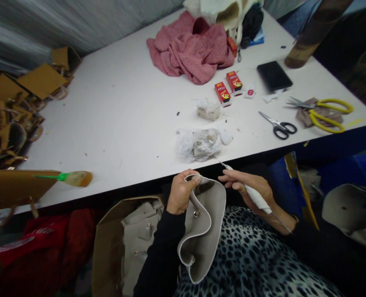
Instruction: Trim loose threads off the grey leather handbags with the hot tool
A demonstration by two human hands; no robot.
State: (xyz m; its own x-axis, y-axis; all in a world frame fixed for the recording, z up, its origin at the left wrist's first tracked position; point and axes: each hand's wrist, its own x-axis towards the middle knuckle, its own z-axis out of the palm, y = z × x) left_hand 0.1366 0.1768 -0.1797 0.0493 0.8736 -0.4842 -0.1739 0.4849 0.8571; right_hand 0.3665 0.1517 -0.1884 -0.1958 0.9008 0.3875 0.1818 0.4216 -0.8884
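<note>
My left hand (181, 190) is closed on the top corner of a light grey handbag body (215, 212), thumb inside its rim. The bag hangs over my lap with its mouth towards me, its edge folded in a wavy line. A small metal fitting (197, 213) shows on its side. Just right of the bag, my right hand (252, 187) holds a thin pointed tool with a white wrapped handle (257, 199). Its fine tip points up and left, close to the table edge and apart from the bag. A thin line trails from the handle's rear end over my wrist.
Two crumpled white lumps (201, 144) lie near the table edge. Black-handled scissors (282, 128), yellow-handled scissors (328, 113), a black phone (275, 76) and small red boxes (222, 93) are farther right. Brown bags (42, 80) pile up left. A carton (108, 235) of grey bags stands below.
</note>
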